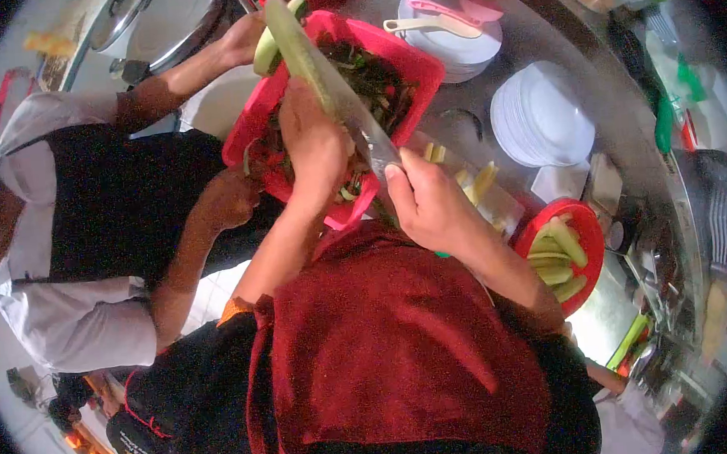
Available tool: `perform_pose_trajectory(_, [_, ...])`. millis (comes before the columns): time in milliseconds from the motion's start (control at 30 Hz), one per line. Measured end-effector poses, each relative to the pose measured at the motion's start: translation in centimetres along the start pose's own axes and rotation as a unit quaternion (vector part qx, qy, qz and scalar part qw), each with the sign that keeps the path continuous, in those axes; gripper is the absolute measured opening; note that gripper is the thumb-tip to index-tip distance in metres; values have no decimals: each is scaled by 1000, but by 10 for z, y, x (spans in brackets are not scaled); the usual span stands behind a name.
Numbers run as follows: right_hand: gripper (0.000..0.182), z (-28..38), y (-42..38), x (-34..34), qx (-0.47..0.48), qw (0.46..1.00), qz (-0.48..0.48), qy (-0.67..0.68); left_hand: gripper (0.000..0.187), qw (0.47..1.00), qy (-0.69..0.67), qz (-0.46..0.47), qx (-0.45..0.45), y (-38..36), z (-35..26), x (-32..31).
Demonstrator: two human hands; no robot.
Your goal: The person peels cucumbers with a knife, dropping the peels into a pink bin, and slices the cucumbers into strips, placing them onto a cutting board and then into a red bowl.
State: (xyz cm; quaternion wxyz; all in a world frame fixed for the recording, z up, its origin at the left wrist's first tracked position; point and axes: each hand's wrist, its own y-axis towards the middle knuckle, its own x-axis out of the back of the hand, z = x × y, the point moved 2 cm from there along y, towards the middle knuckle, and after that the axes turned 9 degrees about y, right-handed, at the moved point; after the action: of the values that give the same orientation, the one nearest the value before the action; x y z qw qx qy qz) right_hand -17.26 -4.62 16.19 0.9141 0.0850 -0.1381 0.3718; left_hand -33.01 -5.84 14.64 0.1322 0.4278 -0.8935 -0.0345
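My left hand (316, 141) is closed around a long pale-green cucumber (291, 41), which points up and away over the pink-red basin (405, 53). In my right hand (434, 200) is a large knife (359, 121); its broad blade slants up and left, close along the cucumber. Below both hands, the basin holds chopped dark greens (355, 61) with bits of red and pale pieces. A co-worker at the left has one hand (246, 38) by another green cucumber piece (267, 54) at the basin's far corner. Their other hand (229, 199) is at the basin's near-left side.
Right of the basin stand stacked white plates (542, 115), and a farther plate stack (460, 49) carries pale and pink utensils. A red bowl (571, 211) of peeled cucumbers sits near my right forearm. Cut yellowish pieces (481, 183) lie in a container beside my right hand.
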Motion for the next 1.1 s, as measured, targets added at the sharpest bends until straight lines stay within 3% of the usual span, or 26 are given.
perform_pose_trajectory(67, [21, 2, 1, -2, -45, 999, 19, 2, 45, 996, 42, 36, 69, 2, -6, 6])
perform_pose_trajectory(200, [22, -4, 0, -10, -19, 1000, 11, 13, 47, 997, 56, -16, 57, 1, 14, -2])
perform_pose_trajectory(267, [22, -12, 6, -14, -10, 999, 10, 40, 48, 979, -81, -22, 184, 3, 15, -5])
perform_pose_trajectory(367, [22, -19, 9, -17, -6, 999, 11, 44, 51, 983, -12, -38, 181, 1, 2, -5])
perform_pose_trajectory(500, [24, -26, 10, -18, -15, 994, 5, 111, 46, 987, -77, -39, 134, 13, 26, -7])
perform_pose_trajectory(567, [28, -30, 6, -12, -150, 956, 58, 245, 56, 968, -95, 69, 220, 9, 19, -5])
perform_pose_trajectory(600, [28, -32, 3, -9, -151, 956, 56, 245, 56, 968, -95, 71, 221, 8, 19, -7])
perform_pose_trajectory(667, [30, -40, -3, -12, -294, 836, 106, 450, 56, 971, -79, 58, 219, 6, 21, -7])
perform_pose_trajectory(800, [31, -61, -4, -14, -316, 802, 142, 487, 56, 960, -161, 52, 222, 3, 29, -12])
perform_pose_trajectory(867, [32, -69, -3, -13, -312, 752, 223, 536, 55, 955, -160, 71, 238, -3, 18, -11])
perform_pose_trajectory(900, [32, -68, -3, -21, -312, 752, 221, 537, 55, 955, -159, 72, 239, -3, 18, -12])
perform_pose_trajectory(933, [34, -65, 1, -29, -209, 893, 117, 380, 54, 971, -63, 76, 218, -3, 19, -10])
perform_pose_trajectory(967, [36, -59, 3, -31, -91, 976, 5, 199, 53, 977, 34, 79, 194, -2, 21, -8])
perform_pose_trajectory(1000, [36, -56, 1, -30, -91, 975, 5, 200, 53, 977, 35, 79, 194, -2, 32, -9])
perform_pose_trajectory(1067, [37, -51, 0, -28, -245, 898, 74, 357, 51, 983, -26, 56, 171, 2, 53, -10])
perform_pose_trajectory(1100, [37, -52, -1, -27, -247, 897, 75, 358, 51, 983, -25, 55, 173, 1, 56, -9])
